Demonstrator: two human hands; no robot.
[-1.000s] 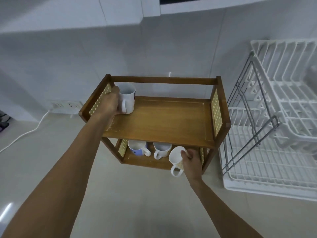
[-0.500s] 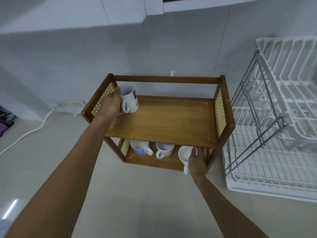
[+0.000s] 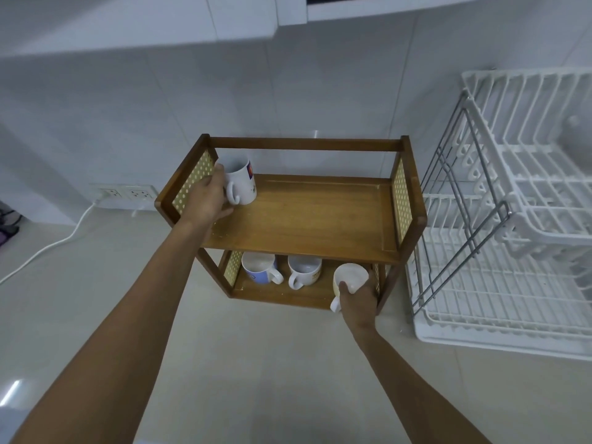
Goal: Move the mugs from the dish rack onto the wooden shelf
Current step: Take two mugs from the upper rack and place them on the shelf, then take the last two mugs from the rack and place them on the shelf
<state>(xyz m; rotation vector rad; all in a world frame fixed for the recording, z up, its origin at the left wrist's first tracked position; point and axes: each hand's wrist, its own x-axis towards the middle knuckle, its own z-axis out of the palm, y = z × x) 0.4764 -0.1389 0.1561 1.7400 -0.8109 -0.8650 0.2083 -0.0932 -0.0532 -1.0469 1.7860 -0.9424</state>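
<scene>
Both arms are out at once. The left hand (image 3: 205, 200) is up at the top tier of the wooden shelf (image 3: 307, 216), fingers wrapped round the side of a white printed mug (image 3: 242, 182). That mug sits at the far left of the top board, right against the dotted side panel, tipped a little, its handle facing the person and its base at or just off the wood; I cannot tell which from here.

Down below, the right hand (image 3: 357, 299) is closed around a plain white mug (image 3: 349, 278), thumb hooked over the rim, the handle poking out to the left beneath the hand. It is at the right end of the lower tier, at the front edge, tilted with its mouth open to us.

Two mugs are already standing on that lower tier: a blue mug (image 3: 260, 269) on the left, and a white mug with yellow lettering (image 3: 303, 270) beside it, both upright, handles turned forward.

To the right of the shelf stands the white dish rack (image 3: 512, 219) with its grey metal frame. A wall socket (image 3: 125, 193) sits low on the tiles to the left, a white cable (image 3: 48, 248) trailing from it across the counter (image 3: 256, 363).
</scene>
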